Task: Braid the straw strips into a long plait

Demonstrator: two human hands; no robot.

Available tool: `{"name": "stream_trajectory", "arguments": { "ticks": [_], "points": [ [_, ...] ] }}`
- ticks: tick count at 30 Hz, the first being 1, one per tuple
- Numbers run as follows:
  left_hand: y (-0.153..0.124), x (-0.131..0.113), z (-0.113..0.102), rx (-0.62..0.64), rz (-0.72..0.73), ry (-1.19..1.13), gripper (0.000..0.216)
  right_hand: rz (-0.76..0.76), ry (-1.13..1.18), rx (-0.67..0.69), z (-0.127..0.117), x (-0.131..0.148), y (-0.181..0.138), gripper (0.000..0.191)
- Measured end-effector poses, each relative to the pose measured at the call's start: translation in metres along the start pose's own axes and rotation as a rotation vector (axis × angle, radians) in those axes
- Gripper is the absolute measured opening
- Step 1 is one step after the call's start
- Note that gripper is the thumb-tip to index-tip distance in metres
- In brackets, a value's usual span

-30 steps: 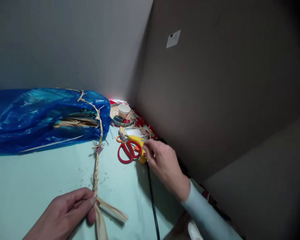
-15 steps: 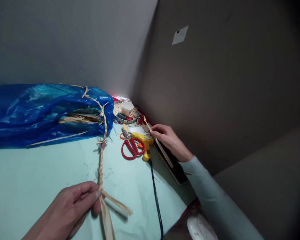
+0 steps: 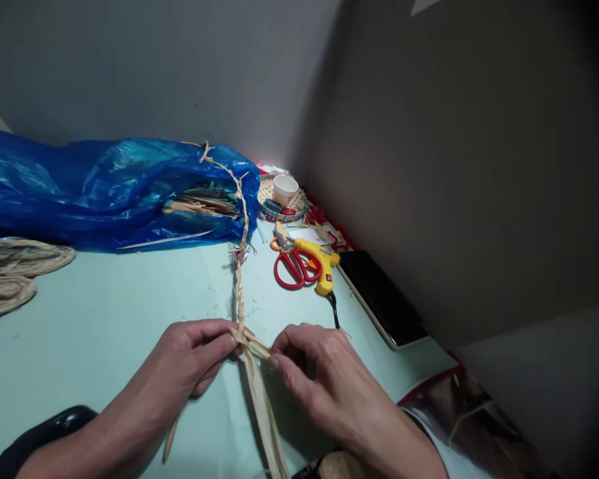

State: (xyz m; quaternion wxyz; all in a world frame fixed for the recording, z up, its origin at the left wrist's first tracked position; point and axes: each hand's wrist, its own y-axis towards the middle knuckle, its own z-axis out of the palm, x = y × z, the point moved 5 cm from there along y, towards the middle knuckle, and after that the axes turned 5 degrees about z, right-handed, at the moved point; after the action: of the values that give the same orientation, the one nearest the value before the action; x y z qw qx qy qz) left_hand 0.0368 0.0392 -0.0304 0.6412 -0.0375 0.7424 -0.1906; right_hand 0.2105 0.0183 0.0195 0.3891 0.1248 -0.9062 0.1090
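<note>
The left hand (image 3: 194,359) has its fingers pinched on the braid (image 3: 239,286); the right hand (image 3: 329,376), just beside, clamps a short strip (image 3: 259,346). Beyond the fingers the braid is plaited up over the bag (image 3: 70,193); on their near side a long strip (image 3: 265,412) trails unplaited, seemingly left to work.

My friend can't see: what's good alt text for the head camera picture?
The left hand's grip pinches the near end of a plaited cord, while the right hand's grip holds a pale strip. Beyond lie red-handled scissors, a yellow glue gun and a blue plastic bag.
</note>
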Motion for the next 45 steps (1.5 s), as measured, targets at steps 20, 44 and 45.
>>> {"name": "stream_trajectory", "arguments": {
  "ticks": [20,44,45],
  "points": [
    [-0.008,-0.006,-0.001,-0.106,-0.082,-0.034,0.048,0.096,-0.184,-0.04,0.009,-0.003,0.006,0.023],
    [-0.008,-0.008,-0.003,-0.048,-0.011,-0.073,0.034,-0.088,-0.192,0.036,0.015,0.006,0.002,0.019],
    [-0.008,-0.008,-0.003,-0.052,-0.008,-0.083,0.033,-0.085,-0.183,0.05,0.016,0.006,0.002,0.021]
  ]
}}
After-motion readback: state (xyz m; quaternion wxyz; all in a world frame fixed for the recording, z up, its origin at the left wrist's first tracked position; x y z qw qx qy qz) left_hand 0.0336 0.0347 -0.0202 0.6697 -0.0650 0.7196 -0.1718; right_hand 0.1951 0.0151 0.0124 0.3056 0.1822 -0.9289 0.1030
